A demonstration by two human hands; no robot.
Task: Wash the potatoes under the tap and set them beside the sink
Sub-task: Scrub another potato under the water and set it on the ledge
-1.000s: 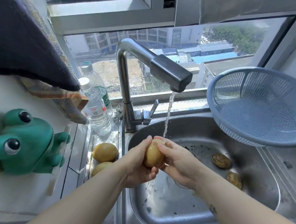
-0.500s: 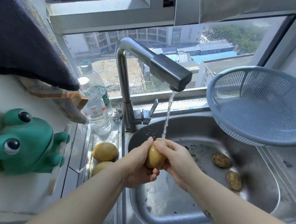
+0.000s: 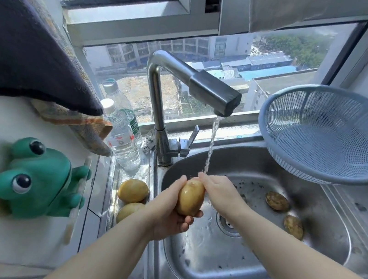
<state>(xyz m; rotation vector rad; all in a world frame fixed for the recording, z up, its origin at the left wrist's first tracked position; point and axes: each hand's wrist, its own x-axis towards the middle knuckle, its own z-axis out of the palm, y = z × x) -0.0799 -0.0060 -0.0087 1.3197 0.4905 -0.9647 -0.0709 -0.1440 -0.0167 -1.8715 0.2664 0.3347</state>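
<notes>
A yellow potato (image 3: 190, 197) is held upright over the steel sink (image 3: 331, 235), right under the running tap (image 3: 214, 93). My left hand (image 3: 168, 211) cups it from below and the left. My right hand (image 3: 217, 194) lies on its top and right side, and the water stream lands on the fingers there. Two clean yellow potatoes (image 3: 132, 190) (image 3: 128, 210) lie on the ledge left of the sink. Two dirty brown potatoes (image 3: 277, 201) (image 3: 293, 226) lie in the basin at the right.
A blue plastic colander (image 3: 333, 136) rests tilted on the sink's back right corner. Two water bottles (image 3: 123, 134) stand left of the tap base. A green frog figure (image 3: 37, 178) sits on the white counter at the left. A dark cloth (image 3: 23, 49) hangs above it.
The potato has turned upright between my hands and sits slightly lower. My right hand has slid up over its top, into the stream.
</notes>
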